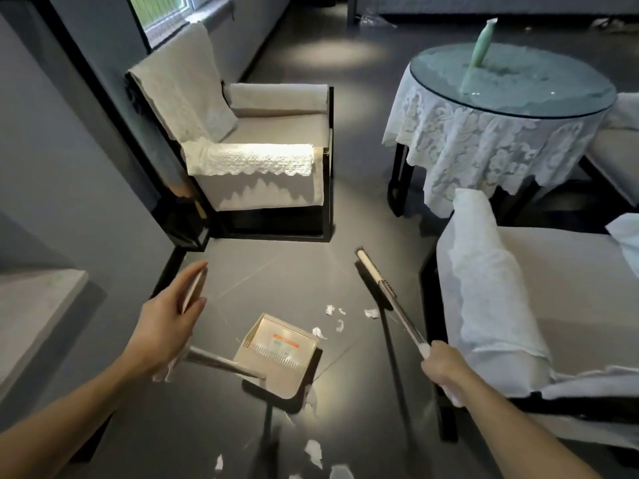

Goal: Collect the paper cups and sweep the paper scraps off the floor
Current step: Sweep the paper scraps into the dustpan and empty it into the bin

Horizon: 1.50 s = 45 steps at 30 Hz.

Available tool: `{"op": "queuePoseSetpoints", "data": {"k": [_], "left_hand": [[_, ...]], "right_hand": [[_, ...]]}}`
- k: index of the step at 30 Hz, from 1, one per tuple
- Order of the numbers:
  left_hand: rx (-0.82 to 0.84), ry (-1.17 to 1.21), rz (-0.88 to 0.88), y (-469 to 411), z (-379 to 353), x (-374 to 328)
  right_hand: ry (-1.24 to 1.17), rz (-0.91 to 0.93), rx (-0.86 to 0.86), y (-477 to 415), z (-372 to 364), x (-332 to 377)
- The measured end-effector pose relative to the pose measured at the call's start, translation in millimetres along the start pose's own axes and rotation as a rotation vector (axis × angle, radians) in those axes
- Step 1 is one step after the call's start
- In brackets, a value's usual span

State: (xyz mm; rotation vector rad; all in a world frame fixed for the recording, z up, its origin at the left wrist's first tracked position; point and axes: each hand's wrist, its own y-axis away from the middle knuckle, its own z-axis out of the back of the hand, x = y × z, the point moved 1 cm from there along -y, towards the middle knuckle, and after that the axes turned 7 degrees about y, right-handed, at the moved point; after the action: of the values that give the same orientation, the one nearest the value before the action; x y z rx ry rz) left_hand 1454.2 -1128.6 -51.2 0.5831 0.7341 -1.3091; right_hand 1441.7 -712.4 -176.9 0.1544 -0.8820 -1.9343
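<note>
My right hand (444, 369) grips the white end of a broom's handle. The broom head (368, 271) hovers at the floor between the two armchairs. My left hand (166, 326) holds the end of the dustpan's metal handle under the palm, and its forefinger and thumb pinch a thin beige thing (193, 288) that I cannot identify. The beige dustpan (276, 354) sits on the dark floor between my hands. White paper scraps (340, 324) lie just beyond the pan's mouth. More scraps (313, 451) lie near my feet.
A lace-draped armchair (262, 174) stands ahead on the left, and another (539, 292) close on the right. A round glass-topped table (511, 108) with a lace cloth bears a tall pale green thing (480, 46). A grey wall runs along the left.
</note>
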Motion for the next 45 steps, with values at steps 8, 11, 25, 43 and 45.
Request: {"op": "queuePoseSetpoints", "data": {"k": [8,11,25,43,45], "left_hand": [[0.049,-0.019,-0.052,-53.5,6.6,53.5],[0.092,-0.004,-0.061,-57.3,8.3,65.2],[0.292,-0.050,-0.092,-58.0,46.4,87.7],[0.079,-0.035,-0.067,42.8,86.3,101.1],[0.071,-0.035,-0.058,54.7,85.3,100.8]], "right_hand": [[-0.544,-0.217,0.347,-39.4,-84.2,9.8],[-0.708,-0.278,0.361,-32.9,-101.5,21.2],[-0.442,-0.227,0.402,68.9,-132.7,61.1],[-0.329,-0.229,0.426,46.5,-138.5,81.5],[-0.243,-0.195,0.429,56.2,-150.3,76.6]]}}
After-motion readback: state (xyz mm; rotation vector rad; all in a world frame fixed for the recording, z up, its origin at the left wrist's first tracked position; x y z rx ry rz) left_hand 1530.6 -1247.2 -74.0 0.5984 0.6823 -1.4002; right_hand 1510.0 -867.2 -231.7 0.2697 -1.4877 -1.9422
